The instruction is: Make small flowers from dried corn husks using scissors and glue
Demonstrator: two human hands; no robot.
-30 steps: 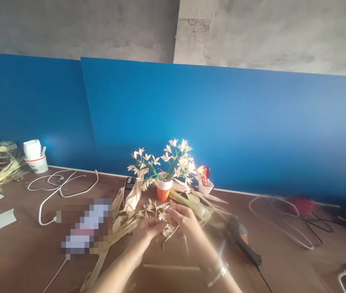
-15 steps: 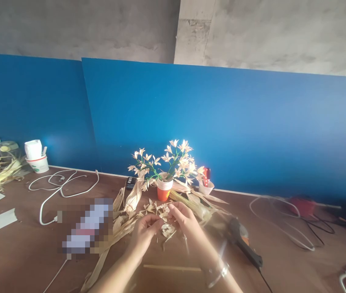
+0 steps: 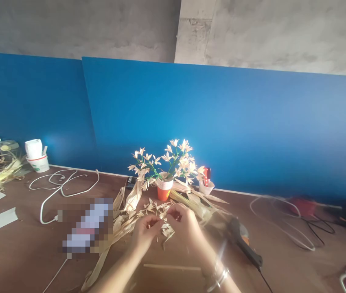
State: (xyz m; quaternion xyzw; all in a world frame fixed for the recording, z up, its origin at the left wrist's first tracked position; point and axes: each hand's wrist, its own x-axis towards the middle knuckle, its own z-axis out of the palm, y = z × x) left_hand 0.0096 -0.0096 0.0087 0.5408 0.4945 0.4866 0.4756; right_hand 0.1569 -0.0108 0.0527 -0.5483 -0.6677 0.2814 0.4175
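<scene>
I'm looking in remotely on a craft workspace: dry husks are lying around the orange cup, a corded tool is resting right of it, bare concrete is showing above it.

In the lower middle of the frame, the left hand and right hand were close together above the tabletop, fingers bent; anything between the fingertips was too small to tell. Pale cut pieces lay scattered just beyond them. At the centre, an orange-and-white cup held cream flowers on green stems, with dry husks on both sides. A dark-handled tool lay at lower right, below a blue partition.
</scene>
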